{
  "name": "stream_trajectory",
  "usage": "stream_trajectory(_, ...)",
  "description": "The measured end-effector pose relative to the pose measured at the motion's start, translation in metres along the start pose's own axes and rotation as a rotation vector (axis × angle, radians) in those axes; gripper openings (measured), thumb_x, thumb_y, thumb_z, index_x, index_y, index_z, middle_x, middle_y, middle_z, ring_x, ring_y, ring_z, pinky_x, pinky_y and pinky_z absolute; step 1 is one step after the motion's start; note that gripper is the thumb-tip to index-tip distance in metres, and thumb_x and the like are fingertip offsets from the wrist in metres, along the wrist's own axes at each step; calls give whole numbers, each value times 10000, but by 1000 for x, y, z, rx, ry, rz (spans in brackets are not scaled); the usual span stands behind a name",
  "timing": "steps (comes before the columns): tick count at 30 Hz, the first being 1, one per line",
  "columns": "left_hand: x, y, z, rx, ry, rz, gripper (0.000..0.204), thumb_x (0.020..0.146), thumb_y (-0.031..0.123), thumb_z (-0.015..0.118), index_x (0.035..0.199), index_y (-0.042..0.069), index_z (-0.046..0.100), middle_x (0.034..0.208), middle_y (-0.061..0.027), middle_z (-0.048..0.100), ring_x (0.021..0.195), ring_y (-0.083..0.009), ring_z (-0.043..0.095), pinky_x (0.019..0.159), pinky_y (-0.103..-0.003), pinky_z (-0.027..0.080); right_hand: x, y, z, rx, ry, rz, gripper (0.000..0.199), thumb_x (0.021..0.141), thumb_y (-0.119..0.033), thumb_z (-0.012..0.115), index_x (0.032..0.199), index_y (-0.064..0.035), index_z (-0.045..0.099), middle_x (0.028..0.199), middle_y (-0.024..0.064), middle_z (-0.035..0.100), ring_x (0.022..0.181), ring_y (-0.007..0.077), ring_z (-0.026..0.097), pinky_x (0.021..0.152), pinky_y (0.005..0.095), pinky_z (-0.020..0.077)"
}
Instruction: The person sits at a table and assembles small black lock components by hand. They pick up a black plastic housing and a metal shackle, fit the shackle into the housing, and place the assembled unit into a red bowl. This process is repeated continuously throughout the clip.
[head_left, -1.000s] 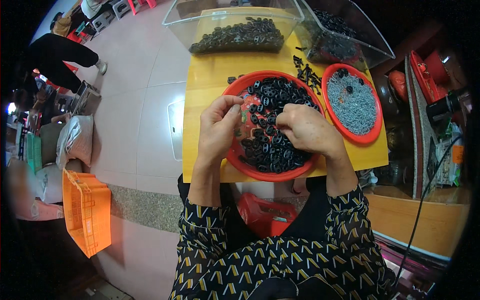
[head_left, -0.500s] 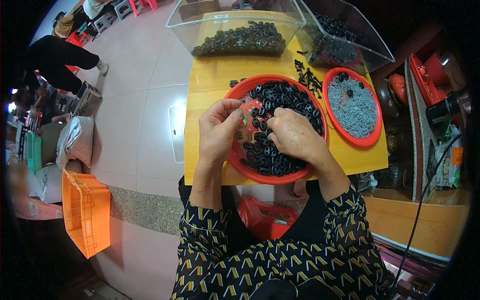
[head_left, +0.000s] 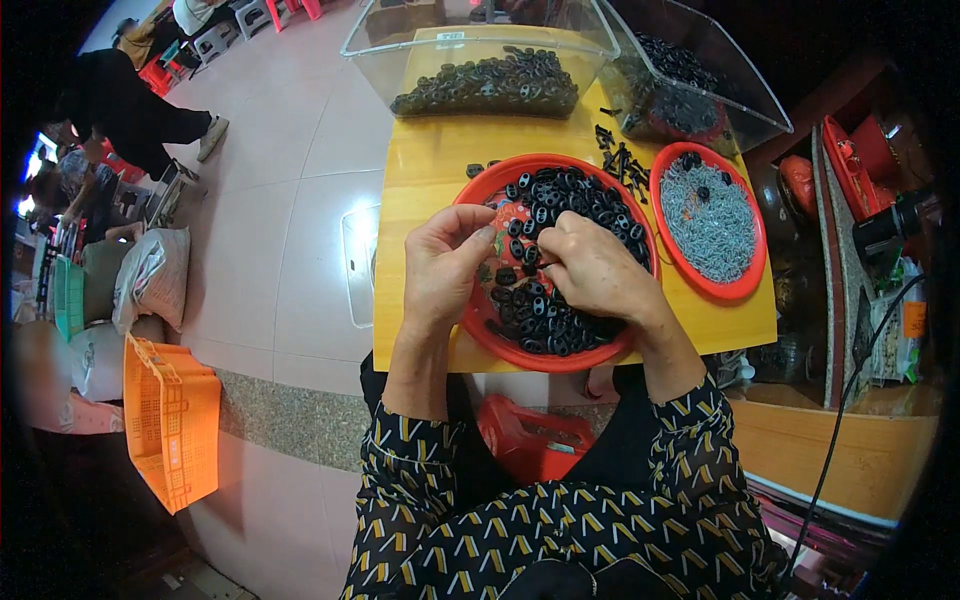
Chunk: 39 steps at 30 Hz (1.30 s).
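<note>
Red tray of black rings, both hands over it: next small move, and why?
Probably the right hand pinches one black ring from the red tray: its fingertips already curl into the pile, beside the left hand, whose fingers look pinched together; what they hold is hidden.

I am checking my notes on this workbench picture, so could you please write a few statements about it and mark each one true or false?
1. Both hands, the left hand and the right hand, are over the large red tray of black rings. True.
2. The smaller red tray holds black rings only. False: it holds mostly small silvery grey pieces.
3. The table is yellow. True.
4. The orange crate stands on the table. False: it stands on the floor to the person's left.
</note>
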<state>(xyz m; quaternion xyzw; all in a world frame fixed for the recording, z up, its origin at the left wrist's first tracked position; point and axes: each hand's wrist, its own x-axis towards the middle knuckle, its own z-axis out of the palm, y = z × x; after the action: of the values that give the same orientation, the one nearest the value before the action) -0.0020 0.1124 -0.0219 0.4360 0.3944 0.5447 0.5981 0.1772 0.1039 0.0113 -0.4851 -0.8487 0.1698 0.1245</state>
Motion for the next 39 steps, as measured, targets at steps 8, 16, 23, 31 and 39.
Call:
stream_trajectory(8, -3, -2, 5, -155, -103, 5, 153, 777, -14, 567, 929, -30, 575, 789, -56, 604, 668, -89, 559, 632, -229, 481, 0, 0, -14, 707, 46, 146, 71, 702, -33, 549, 741, 8, 507, 632, 91, 553, 585, 191, 559, 535, 305, 441)
stream_trajectory(16, -6, -3, 14, -275, -169, -64, 169, 795, -8, 563, 963, -20, 567, 812, -56, 607, 714, -97, 568, 663, -213, 468, 2, -8, -14, 1103, 177, 220, 23, 794, -29, 534, 808, -11, 535, 701, 15, 557, 598, 62, 520, 534, 209, 442)
stream_trajectory(23, -7, -4, 19, -281, -162, -1, 248, 767, -34, 593, 1010, -20, 543, 853, -44, 589, 749, -92, 558, 687, -214, 469, 5, -11, -3, 1167, 217, 210, 78, 823, -101, 571, 828, -31, 537, 736, -8, 537, 603, 51, 504, 530, 200, 437)
stream_trajectory(31, -6, -4, 18, -335, -197, 1, 262, 764, -30, 602, 1018, -24, 537, 845, -41, 580, 754, -100, 558, 693, -221, 472, 3, -14, -1, 1080, 205, 219, 57, 819, -73, 566, 821, -19, 545, 686, -13, 528, 596, 43, 491, 503, 196, 409)
stream_trajectory(39, -5, -5, 13, -344, -218, 32, 272, 766, -29, 601, 1030, -30, 537, 850, -43, 577, 768, -102, 557, 705, -220, 471, -2, -20, -14, 1082, 181, 283, 53, 802, 14, 540, 851, -4, 536, 732, -7, 550, 636, 47, 547, 553, 178, 458)
